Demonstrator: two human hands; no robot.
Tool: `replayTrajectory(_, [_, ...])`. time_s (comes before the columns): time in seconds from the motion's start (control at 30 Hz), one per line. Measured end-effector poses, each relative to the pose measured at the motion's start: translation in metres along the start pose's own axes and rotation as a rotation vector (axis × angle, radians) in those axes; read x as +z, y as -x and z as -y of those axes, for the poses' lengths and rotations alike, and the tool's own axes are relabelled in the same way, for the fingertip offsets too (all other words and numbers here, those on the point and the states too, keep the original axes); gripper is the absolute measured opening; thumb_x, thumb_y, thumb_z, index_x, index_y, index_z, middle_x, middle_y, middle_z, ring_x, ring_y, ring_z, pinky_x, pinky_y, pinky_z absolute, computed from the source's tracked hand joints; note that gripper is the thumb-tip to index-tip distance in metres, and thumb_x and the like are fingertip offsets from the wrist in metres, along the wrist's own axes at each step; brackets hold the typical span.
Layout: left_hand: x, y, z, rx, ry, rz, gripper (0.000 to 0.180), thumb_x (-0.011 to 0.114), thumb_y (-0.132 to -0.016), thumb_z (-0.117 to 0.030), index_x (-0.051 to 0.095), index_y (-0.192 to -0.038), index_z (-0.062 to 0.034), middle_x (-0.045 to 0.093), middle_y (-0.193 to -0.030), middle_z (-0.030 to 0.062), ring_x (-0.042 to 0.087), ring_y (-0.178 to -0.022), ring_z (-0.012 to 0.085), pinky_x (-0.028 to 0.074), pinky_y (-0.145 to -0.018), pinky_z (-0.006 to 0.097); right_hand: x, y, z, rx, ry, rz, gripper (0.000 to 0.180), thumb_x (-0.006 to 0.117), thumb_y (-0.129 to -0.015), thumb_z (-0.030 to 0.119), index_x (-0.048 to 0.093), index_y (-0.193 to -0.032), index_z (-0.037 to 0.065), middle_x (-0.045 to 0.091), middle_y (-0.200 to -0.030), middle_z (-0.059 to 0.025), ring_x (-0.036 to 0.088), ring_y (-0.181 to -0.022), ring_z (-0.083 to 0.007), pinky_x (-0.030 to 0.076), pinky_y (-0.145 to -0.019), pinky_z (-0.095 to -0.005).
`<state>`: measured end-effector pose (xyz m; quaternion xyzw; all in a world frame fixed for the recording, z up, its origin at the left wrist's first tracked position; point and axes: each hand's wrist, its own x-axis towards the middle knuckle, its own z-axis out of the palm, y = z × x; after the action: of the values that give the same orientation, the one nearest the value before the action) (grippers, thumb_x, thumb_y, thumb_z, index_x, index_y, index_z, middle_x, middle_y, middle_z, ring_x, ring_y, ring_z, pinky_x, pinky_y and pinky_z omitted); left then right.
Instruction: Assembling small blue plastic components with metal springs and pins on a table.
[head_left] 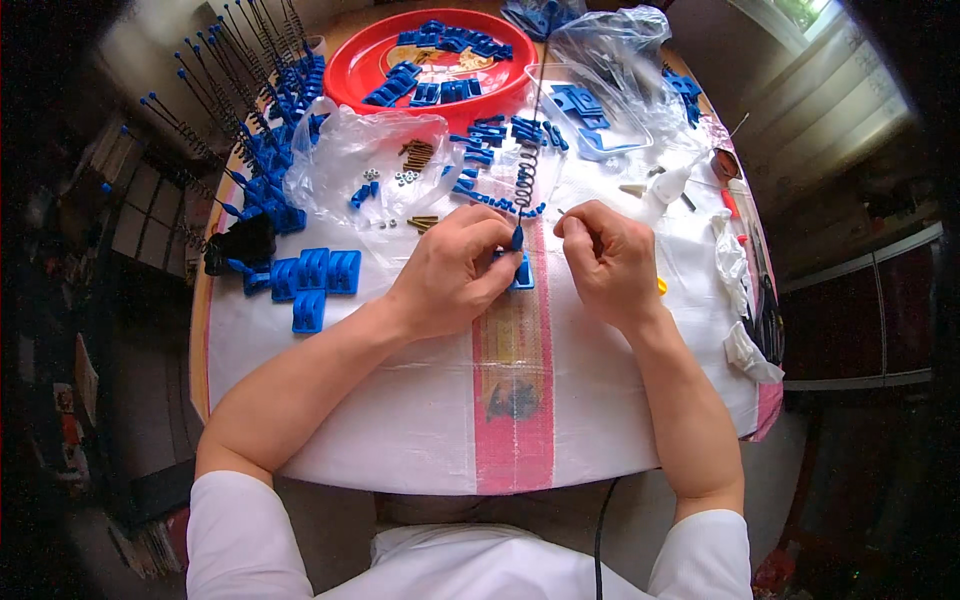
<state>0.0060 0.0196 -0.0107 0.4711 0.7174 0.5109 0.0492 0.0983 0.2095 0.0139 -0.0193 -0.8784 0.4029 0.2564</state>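
Observation:
My left hand is closed in a pinch around a blue plastic part at the foot of a dark coiled spring wire. The wire stands upright, its straight end rising toward the far edge. Just beneath the fingers, a blue plastic base is partly hidden by them. To the right, my right hand is curled, thumb against fingers. A small thin tip shows beside its fingertips, but what it belongs to cannot be made out.
Assembled blue pieces with upright spring wires crowd the left side. Blue bases lie nearer. A red tray of blue parts sits far back. Brass-coloured bolts and nuts lie on a clear bag. A clear box holds blue parts.

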Motion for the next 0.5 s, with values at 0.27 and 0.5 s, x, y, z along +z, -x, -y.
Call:
replayTrajectory(0.27, [-0.0027, 0.0028, 0.0036, -0.250, 0.307, 0.117, 0.013, 0.059, -0.096, -0.004, 0.068, -0.105, 0.0009, 0.069, -0.096, 0.0030, 0.064, -0.085, 0.0081, 0.053, -0.077, 0.025, 0.0022, 0.0025, -0.0011, -0.099, -0.012, 0.019, 0.013, 0.059, -0.093, 0.005, 0.067, -0.084, -0.001, 0.056, -0.060, -0.0008, 0.045, -0.054, -0.0037, 0.037, -0.048, -0.0243])
replayTrajectory(0.5, [-0.0037, 0.0041, 0.0010, -0.316, 0.573, 0.137, 0.015, 0.059, -0.097, -0.007, 0.068, -0.105, 0.0009, 0.069, -0.096, 0.0024, 0.063, -0.091, 0.0081, 0.052, -0.084, 0.026, 0.0043, 0.0043, 0.0033, 0.022, -0.141, 0.129, 0.012, 0.060, -0.094, 0.005, 0.070, -0.094, -0.002, 0.060, -0.065, -0.0026, 0.050, -0.056, -0.0059, 0.041, -0.051, -0.0258])
